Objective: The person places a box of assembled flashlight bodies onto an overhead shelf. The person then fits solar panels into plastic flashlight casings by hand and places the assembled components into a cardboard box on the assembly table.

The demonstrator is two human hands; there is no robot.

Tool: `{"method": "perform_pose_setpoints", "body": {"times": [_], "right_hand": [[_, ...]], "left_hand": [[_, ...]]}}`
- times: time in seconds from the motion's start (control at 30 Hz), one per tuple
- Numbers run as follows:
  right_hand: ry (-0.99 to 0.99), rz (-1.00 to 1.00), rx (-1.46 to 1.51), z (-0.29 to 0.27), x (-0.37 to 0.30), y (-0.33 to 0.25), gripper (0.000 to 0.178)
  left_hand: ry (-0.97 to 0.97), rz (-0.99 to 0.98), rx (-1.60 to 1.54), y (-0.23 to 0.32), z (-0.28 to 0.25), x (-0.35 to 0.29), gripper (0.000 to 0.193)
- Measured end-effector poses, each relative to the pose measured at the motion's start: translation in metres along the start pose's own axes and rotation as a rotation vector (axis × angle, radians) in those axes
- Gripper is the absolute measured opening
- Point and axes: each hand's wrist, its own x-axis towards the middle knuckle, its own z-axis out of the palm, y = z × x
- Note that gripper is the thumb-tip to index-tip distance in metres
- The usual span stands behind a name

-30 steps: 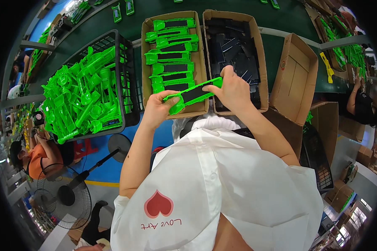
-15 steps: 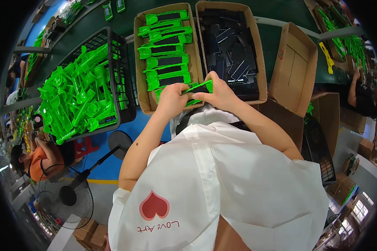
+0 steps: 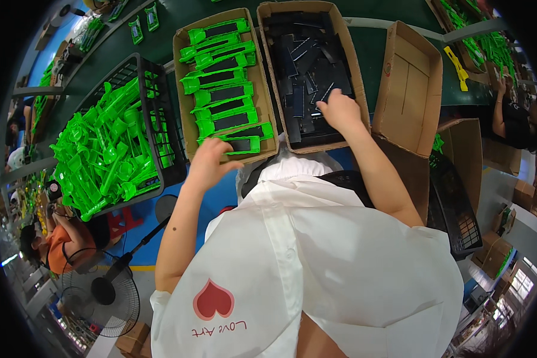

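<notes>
My left hand [image 3: 210,162] is at the near end of a cardboard box [image 3: 268,128], its thumb spread away from its fingers. The fingertips are beside or touching the end of a green plastic holder with a dark flat insert [image 3: 242,145]; contact is hard to tell. Several more such holders lie in a column up the box. My right hand [image 3: 341,111] hangs over a second cardboard box [image 3: 360,95] of thin black strips [image 3: 298,98]. Its thumb and forefinger point down at the strips, apart, with nothing seen between them.
At left stands a black plastic crate [image 3: 142,77] heaped with green plastic parts [image 3: 104,152]. An open cardboard box [image 3: 409,95] is tilted at right, near a yellow tool-like piece [image 3: 457,68]. A standing fan [image 3: 104,290] is at lower left. Other people work at both sides.
The green holder that both hands held now lies in the left box's near end. My left hand has moved left and let go; my right hand has moved right over the black strips.
</notes>
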Motion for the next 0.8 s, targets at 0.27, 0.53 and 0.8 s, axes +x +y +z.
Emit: {"method": "perform_pose_setpoints", "body": {"times": [0.27,0.53,0.8], "right_hand": [[-0.046,0.051,-0.144,0.011,0.014,-0.016,0.067],[-0.101,0.011,-0.081,0.013,0.030,-0.001,0.044],[-0.054,-0.057,-0.083,0.000,0.022,0.003,0.018]], "left_hand": [[0.018,-0.012,0.099,0.002,0.049,-0.005,0.021],[0.678,-0.286,-0.326,-0.037,-0.035,-0.017,0.019],[0.954,-0.983,0.626,-0.170,-0.110,-0.074,0.034]]}}
